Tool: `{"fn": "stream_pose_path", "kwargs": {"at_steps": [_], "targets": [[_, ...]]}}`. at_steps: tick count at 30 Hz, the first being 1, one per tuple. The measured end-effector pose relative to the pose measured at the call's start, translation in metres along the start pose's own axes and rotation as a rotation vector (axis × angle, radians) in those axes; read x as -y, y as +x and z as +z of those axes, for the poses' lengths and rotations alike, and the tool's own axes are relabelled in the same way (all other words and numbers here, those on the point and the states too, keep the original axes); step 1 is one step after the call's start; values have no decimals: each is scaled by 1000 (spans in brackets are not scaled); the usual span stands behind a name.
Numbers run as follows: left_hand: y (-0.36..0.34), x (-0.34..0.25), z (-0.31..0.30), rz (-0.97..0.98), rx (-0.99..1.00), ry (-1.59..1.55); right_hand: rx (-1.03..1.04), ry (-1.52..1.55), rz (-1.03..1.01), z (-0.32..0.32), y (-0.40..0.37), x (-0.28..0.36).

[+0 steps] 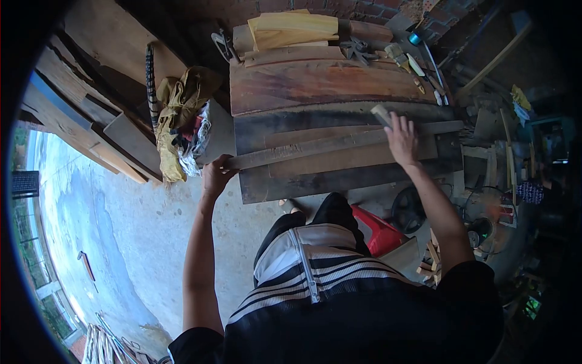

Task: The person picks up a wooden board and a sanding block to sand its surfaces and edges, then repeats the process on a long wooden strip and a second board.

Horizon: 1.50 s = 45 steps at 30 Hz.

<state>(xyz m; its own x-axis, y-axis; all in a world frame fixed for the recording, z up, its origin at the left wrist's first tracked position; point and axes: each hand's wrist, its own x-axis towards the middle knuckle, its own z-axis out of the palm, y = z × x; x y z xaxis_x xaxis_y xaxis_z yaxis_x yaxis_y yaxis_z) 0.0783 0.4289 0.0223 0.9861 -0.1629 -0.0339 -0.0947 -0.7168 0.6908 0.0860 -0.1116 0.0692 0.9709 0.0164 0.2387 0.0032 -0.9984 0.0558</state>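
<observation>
A long narrow wooden strip (315, 147) lies slantwise across the dark front part of the workbench (254, 191). My left hand (216, 176) is closed round its left end, just past the bench's left edge. Toward the right part of the strip, my right hand (402, 141) holds a small pale block (381, 114) between thumb and fingers, its far end sticking out to the upper left. Whether the block touches the strip is hidden by the hand. Beneath the strip is a wider brown board (339, 161).
Brushes (397, 56) and other tools lie at the bench's back right, a yellow cloth (294, 30) at the back. Left of the bench are a cloth bundle (176, 112) and leaning boards (79, 130). A red plastic object (377, 233) stands below the bench's front edge.
</observation>
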Motion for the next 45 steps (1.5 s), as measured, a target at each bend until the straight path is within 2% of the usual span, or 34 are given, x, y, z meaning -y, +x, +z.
{"fn": "stream_pose_path", "kwargs": {"at_steps": [4, 7, 9, 12, 13, 15, 19, 22, 25, 26, 27, 28, 31, 32, 33, 34, 36, 37, 38, 40, 41, 45], "targets": [[0, 3, 5, -12, -23, -61, -47, 209, -270, -15, -5, 133], [-5, 1, 6, -76, -20, -172, -67, 422, -505, -4, -9, 241], [-8, 7, 12, -132, -71, -259, -68, 442, -580, -4, -9, 303], [-7, 30, 17, -215, 41, -340, 19, 519, -613, -10, -6, 333], [-6, 19, 12, -219, 77, -334, 18, 562, -630, -9, -6, 324], [-7, 6, 11, -128, 6, -327, -48, 441, -590, -10, -11, 279], [-7, 10, 9, -120, 16, -333, 10, 197, -339, -21, -29, 131], [-9, 8, 10, -115, -8, -353, -7, 114, -288, -16, -35, 33], [-8, 13, 11, -112, -24, -339, 15, 123, -332, -9, -26, 59], [-9, 14, 13, -115, -27, -343, 56, 87, -369, -22, -19, 99], [-9, 9, 12, -122, -30, -282, -9, 176, -422, -15, -15, 138], [-7, 36, 27, -94, -51, -388, -113, 227, -481, -17, -10, 179], [-8, 38, 31, -117, -25, -379, -89, 428, -582, 0, -7, 290], [-9, 38, 31, -49, -96, -291, -100, 478, -619, -2, -10, 315], [-13, 37, 28, 15, -169, -201, -10, 475, -662, -5, -11, 329], [-19, 35, 27, -65, -168, -169, -13, 484, -652, -6, -13, 326], [-32, 33, 30, 91, -239, -43, -28, 537, -679, -9, -23, 304], [-39, 17, 27, -41, -197, -37, -48, 530, -657, -10, -29, 276], [-44, 20, 33, 26, -254, -92, -103, 470, -607, -25, -35, 242], [-52, -5, 21, -25, -201, -52, -10, 512, -399, -36, -48, 178], [-53, -6, 20, -72, -174, -122, 104, 440, -294, -39, -57, 150], [-57, -9, 7, 51, -103, 46, 18, 450, -47, -23, -99, 62]]}}
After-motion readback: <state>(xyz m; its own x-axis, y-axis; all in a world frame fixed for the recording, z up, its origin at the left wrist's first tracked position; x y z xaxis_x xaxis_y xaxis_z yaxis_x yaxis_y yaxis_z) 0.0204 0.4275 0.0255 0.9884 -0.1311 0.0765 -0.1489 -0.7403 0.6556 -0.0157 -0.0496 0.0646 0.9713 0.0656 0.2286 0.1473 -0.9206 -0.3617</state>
